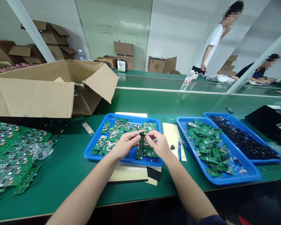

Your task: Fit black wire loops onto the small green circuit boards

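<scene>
Between thumb and fingers, my left hand (127,144) grips a narrow green circuit board (141,147), held upright over the middle blue tray (89,152). At the board's top end, my right hand (158,143) is closed in a pinch; what its fingertips hold is too small to make out. Loose circuit boards (117,129) lie spread in the tray beneath both hands. Right of my right hand, blue-handled pliers (180,150) and a few small black pieces (172,147) rest on a yellow sheet (170,131).
A second blue tray (241,179) holds piled boards; another blue tray (277,159) behind it holds black parts. Large board panels (14,147) and a plastic bag (42,151) lie left. An open carton (32,98), a water bottle (186,81) and two people (209,47) are beyond.
</scene>
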Available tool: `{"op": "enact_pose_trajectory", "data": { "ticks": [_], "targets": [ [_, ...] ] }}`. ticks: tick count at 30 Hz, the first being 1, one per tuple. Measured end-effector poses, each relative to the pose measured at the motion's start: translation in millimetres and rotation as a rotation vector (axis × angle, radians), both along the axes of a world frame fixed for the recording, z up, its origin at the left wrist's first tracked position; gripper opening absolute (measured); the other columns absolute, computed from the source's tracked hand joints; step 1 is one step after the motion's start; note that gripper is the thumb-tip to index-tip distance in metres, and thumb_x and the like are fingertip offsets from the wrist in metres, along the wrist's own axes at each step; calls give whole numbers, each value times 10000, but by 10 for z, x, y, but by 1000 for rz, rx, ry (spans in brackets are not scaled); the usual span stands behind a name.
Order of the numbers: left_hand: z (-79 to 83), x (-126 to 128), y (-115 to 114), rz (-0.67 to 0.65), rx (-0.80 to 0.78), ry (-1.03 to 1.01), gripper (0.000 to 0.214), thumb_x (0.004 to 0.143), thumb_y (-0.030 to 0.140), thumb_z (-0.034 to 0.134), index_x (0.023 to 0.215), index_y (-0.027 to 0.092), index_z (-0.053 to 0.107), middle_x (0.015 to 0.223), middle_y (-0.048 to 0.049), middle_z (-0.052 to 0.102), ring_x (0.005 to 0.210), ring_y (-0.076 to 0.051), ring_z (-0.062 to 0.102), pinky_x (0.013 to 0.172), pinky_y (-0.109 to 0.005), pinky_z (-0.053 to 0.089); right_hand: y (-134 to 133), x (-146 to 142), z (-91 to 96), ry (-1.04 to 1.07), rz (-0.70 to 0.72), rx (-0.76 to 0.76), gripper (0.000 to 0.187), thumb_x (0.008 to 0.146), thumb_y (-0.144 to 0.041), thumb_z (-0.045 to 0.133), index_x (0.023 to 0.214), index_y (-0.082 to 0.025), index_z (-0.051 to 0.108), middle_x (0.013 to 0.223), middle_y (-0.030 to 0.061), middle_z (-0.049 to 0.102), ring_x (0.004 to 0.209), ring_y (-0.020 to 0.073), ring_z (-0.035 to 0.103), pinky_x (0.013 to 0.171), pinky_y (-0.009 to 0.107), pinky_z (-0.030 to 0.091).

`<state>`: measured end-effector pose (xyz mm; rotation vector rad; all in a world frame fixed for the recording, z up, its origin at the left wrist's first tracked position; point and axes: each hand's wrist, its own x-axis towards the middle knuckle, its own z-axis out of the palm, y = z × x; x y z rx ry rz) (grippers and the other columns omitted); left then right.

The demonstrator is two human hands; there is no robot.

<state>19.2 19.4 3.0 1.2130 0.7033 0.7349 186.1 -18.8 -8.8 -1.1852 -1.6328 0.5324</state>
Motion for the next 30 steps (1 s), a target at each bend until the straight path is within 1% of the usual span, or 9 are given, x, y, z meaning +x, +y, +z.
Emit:
{"op": "enact_pose_trajectory", "data": {
  "ticks": [4,7,11,17,20,23,25,27,30],
  "targets": [
    [2,8,1,-3,-35,-25,464,659,438,732,1066,222,676,905,-37,664,676,-82,503,639,-200,417,17,14,-38,-133,-62,124,106,836,-220,469,760,-194,539,687,25,603,610,145,570,596,267,473],
    [-16,13,13,-28,-69,-30,442,641,422,748,1013,187,699,803,-33,659,614,-74,488,626,-212,419,38,36,-57,-230,-118,223,118,849,-213,456,774,-188,544,701,39,598,640,156,569,614,279,470],
    [-36,20,24,-50,-73,-42,421,606,398,776,923,128,713,780,-54,651,607,-88,495,622,-231,421,52,47,-54,-345,-149,332,127,875,-191,437,813,-175,547,730,56,603,669,167,567,616,291,467],
    [-2,25,4,-100,-71,-38,350,612,402,768,745,87,693,574,13,544,500,-46,396,497,-179,335,40,19,-67,-321,-190,476,115,873,-127,445,865,-187,543,802,70,610,785,183,588,697,324,508],
    [16,24,6,-81,24,-6,327,636,387,750,783,100,695,622,-1,591,545,-71,459,547,-201,394,45,18,-93,-234,-220,500,154,867,-113,446,948,-201,544,920,86,605,897,193,592,770,356,514],
    [15,13,32,24,241,65,287,668,321,727,880,131,692,869,-58,662,797,-157,584,748,-280,470,44,25,-98,-22,-308,450,258,867,-144,442,1115,-196,491,1044,111,585,902,185,602,776,363,520],
    [2,-3,56,97,391,107,274,700,287,698,932,144,680,979,-81,645,907,-189,591,814,-316,476,32,23,-84,79,-327,343,228,865,-196,458,1085,-185,516,978,97,609,815,173,611,726,337,526],
    [-13,-22,76,131,540,135,261,732,264,668,968,153,668,1008,-92,628,940,-199,589,823,-333,483,15,10,-64,101,-233,183,150,853,-252,490,956,-182,574,855,64,629,729,161,606,663,303,519],
    [-23,-42,84,110,766,193,221,768,234,637,978,172,665,974,-85,622,927,-191,585,833,-347,483,-2,-23,-44,150,-69,-38,139,817,-309,542,823,-177,585,749,32,614,605,136,573,553,260,484]
  ]
}}
